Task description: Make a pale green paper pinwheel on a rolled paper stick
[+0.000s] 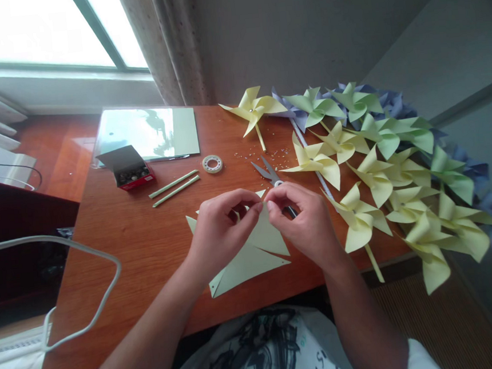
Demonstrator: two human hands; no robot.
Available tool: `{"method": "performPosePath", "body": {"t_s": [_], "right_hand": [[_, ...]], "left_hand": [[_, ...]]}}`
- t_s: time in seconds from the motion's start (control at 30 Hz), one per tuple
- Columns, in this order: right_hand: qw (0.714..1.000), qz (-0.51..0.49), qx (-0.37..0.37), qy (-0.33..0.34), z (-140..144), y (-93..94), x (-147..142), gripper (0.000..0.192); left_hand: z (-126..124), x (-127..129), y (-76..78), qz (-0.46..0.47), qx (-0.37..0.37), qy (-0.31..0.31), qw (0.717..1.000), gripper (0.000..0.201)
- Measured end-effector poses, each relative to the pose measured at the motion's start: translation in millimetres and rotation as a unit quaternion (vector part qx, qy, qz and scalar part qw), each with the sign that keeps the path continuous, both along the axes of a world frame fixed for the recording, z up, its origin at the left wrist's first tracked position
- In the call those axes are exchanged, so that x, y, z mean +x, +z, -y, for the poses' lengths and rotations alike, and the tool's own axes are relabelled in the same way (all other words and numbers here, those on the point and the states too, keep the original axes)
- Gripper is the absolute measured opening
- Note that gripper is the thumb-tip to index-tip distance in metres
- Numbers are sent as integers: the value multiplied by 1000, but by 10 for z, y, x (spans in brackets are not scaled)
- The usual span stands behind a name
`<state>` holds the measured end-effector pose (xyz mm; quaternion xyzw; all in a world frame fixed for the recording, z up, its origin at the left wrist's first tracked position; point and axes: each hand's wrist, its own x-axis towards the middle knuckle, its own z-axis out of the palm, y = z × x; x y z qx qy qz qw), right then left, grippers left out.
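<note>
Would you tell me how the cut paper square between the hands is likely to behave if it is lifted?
The cut paper square looks thin, so probably light and floppy. Its slit corners lie as separate flaps, likely to droop or splay. Both the left hand and right hand pinch its tips, suggesting it creases or tears easily.

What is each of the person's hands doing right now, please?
Left hand: fingers pinched shut on a folded corner of the cut paper square.
Right hand: fingers pinched shut on the same paper, at the centre.
</note>
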<state>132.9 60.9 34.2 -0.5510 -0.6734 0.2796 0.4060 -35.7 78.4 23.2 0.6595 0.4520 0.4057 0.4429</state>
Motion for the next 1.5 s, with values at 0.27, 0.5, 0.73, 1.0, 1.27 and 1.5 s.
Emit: {"method": "performPosePath", "body": {"t_s": [0.27,0.5,0.73,1.0,1.27,1.5], "right_hand": [[999,-32,-19,4,19,5,-10,7],[1000,-1,11,19,17,30,-10,12],[1000,-10,0,5,19,21,-1,11],[1000,-15,-4,7,15,18,8,10],[999,-40,-9,17,29,-1,8,7],[999,-5,43,-2,43,-7,-38,10]], "left_hand": [[13,-14,-31,28,-30,-3,999,12],[10,-1,-2,-5,-4,-1,1000,11],[11,1,20,-6,2,1,1000,12],[1,0,7,-6,6,-5,1000,11],[7,-7,-19,5,-3,-7,1000,12],[14,3,7,-14,30,24,999,8]]}}
